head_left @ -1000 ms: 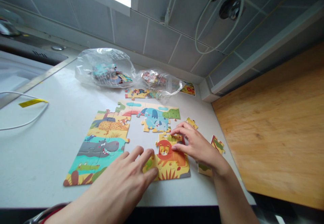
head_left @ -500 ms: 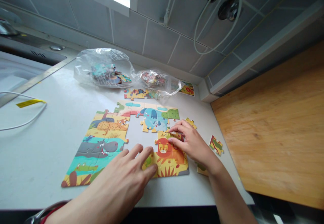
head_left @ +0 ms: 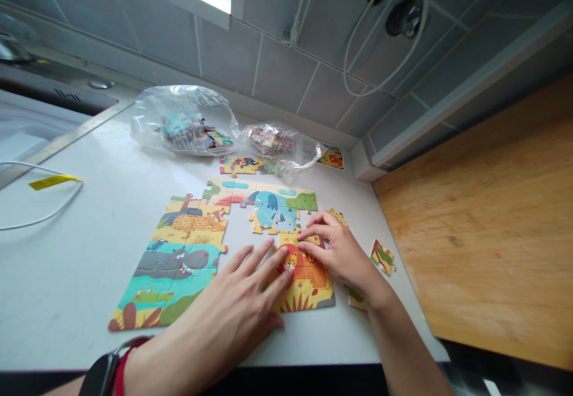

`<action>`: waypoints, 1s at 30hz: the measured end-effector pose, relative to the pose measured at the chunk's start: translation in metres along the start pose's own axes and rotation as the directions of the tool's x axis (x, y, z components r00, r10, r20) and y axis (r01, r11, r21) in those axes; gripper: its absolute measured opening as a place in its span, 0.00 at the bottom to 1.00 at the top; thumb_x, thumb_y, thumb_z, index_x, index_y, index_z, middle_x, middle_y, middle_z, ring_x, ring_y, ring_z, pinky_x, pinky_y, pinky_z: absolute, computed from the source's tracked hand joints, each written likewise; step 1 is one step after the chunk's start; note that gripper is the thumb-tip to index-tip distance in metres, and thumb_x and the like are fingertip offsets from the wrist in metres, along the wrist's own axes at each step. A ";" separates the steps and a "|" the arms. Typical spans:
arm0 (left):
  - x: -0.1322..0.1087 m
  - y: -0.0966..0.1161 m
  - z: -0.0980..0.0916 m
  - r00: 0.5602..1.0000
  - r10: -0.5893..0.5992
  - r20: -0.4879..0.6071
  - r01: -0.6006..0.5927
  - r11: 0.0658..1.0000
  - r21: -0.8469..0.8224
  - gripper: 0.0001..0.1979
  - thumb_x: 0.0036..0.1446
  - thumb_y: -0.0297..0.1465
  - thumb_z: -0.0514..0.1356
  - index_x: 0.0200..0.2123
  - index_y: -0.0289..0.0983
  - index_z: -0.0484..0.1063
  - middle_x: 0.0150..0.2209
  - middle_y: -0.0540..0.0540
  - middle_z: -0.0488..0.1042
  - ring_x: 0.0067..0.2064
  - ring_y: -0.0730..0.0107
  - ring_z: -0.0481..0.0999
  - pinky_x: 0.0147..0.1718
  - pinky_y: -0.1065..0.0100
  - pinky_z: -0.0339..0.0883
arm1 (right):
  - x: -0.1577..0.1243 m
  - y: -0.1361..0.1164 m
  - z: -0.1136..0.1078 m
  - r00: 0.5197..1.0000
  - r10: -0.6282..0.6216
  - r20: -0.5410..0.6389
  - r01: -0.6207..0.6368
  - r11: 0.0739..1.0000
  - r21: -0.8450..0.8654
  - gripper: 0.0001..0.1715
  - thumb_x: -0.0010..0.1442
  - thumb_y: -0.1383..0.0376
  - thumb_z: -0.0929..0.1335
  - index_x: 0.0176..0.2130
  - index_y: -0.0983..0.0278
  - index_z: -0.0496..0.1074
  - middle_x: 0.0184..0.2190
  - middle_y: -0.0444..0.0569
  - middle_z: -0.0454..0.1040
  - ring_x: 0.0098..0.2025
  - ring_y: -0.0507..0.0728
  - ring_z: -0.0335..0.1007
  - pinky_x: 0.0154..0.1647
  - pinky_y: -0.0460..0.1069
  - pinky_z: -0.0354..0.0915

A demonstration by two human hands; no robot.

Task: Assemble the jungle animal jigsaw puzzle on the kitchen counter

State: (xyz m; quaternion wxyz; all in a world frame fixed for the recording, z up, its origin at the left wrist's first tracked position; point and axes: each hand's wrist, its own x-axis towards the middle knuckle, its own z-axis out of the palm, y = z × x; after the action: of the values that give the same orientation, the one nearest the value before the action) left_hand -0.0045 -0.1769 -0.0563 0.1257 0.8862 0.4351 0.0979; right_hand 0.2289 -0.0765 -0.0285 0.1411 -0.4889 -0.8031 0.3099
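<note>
My left hand [head_left: 250,288] lies with fingers spread over the lion section [head_left: 304,273] of a jigsaw puzzle, its fingertips on the lion's face. At the section's upper edge, the thumb and forefinger of my right hand [head_left: 333,246] close on a yellow puzzle piece [head_left: 286,238], partly hidden by the fingers. Just above is the joined elephant section [head_left: 273,208], with a narrow gap between it and the lion section. To the left, a joined section with a hippo [head_left: 172,261], a leopard and a crocodile lies flat.
Behind the puzzle lie two clear plastic bags [head_left: 183,121] holding pieces, and a joined strip [head_left: 242,165]. Loose pieces [head_left: 382,257] are by my right arm. A wooden panel [head_left: 483,217] borders the counter on the right; a white cable [head_left: 49,220] and sink are left.
My left hand has moved right and spread its fingers onto the lion section, covering part of the lion's face. My right hand stays nearly in place.
</note>
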 end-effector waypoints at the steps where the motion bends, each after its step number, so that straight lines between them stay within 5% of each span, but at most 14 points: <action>1: 0.001 0.000 0.001 1.000 -0.001 -0.002 0.001 1.000 -0.003 0.26 0.69 0.45 0.60 0.67 0.44 0.69 0.71 0.40 0.65 0.72 0.43 0.60 0.67 0.46 0.56 | 0.000 -0.001 0.000 1.000 -0.003 -0.001 0.003 1.000 -0.007 0.05 0.64 0.64 0.74 0.41 0.57 0.84 0.46 0.49 0.73 0.54 0.60 0.71 0.60 0.56 0.65; 7: 0.002 0.000 0.000 1.000 0.005 -0.008 -0.005 1.000 -0.015 0.23 0.71 0.45 0.58 0.64 0.44 0.71 0.70 0.42 0.66 0.71 0.43 0.63 0.66 0.44 0.57 | 0.001 0.003 -0.009 0.985 0.010 -0.172 -0.017 0.999 -0.039 0.08 0.67 0.60 0.71 0.44 0.58 0.81 0.46 0.50 0.75 0.50 0.60 0.74 0.55 0.54 0.67; 12: 0.002 -0.002 -0.001 0.999 0.009 -0.031 -0.009 1.000 -0.021 0.22 0.71 0.45 0.59 0.63 0.45 0.73 0.70 0.42 0.67 0.70 0.45 0.63 0.66 0.46 0.57 | -0.002 0.031 -0.026 0.918 0.158 -0.363 -0.219 0.967 -0.134 0.16 0.65 0.52 0.72 0.47 0.59 0.80 0.47 0.52 0.76 0.50 0.63 0.75 0.55 0.58 0.69; 16: 0.003 -0.003 -0.003 0.999 0.004 -0.035 -0.005 0.999 -0.031 0.22 0.70 0.46 0.59 0.62 0.46 0.73 0.69 0.43 0.67 0.69 0.44 0.64 0.65 0.45 0.58 | -0.006 0.048 -0.032 0.909 0.259 -0.328 -0.348 0.904 -0.250 0.29 0.59 0.50 0.75 0.55 0.61 0.78 0.50 0.56 0.74 0.55 0.68 0.73 0.60 0.63 0.67; 25: 0.003 -0.006 0.002 0.989 0.023 -0.143 -0.030 0.999 -0.041 0.22 0.66 0.46 0.63 0.59 0.46 0.74 0.66 0.45 0.71 0.67 0.44 0.67 0.61 0.47 0.62 | -0.003 0.055 -0.028 0.921 0.246 -0.301 -0.323 0.915 -0.241 0.19 0.58 0.56 0.76 0.47 0.60 0.80 0.45 0.53 0.76 0.50 0.65 0.76 0.56 0.59 0.70; 30: 0.004 -0.006 0.004 0.979 0.041 -0.198 -0.047 0.999 -0.026 0.20 0.66 0.46 0.63 0.57 0.46 0.74 0.64 0.46 0.73 0.64 0.46 0.68 0.60 0.47 0.61 | 0.000 0.058 -0.027 0.912 0.259 -0.318 -0.312 0.941 -0.128 0.24 0.54 0.59 0.78 0.50 0.60 0.78 0.48 0.53 0.76 0.50 0.64 0.77 0.57 0.59 0.71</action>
State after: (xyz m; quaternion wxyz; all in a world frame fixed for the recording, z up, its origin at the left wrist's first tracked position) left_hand -0.0060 -0.1709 -0.0616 0.0930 0.8795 0.4242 0.1946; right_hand 0.2838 -0.0481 -0.0451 0.1693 -0.6528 -0.7165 0.1786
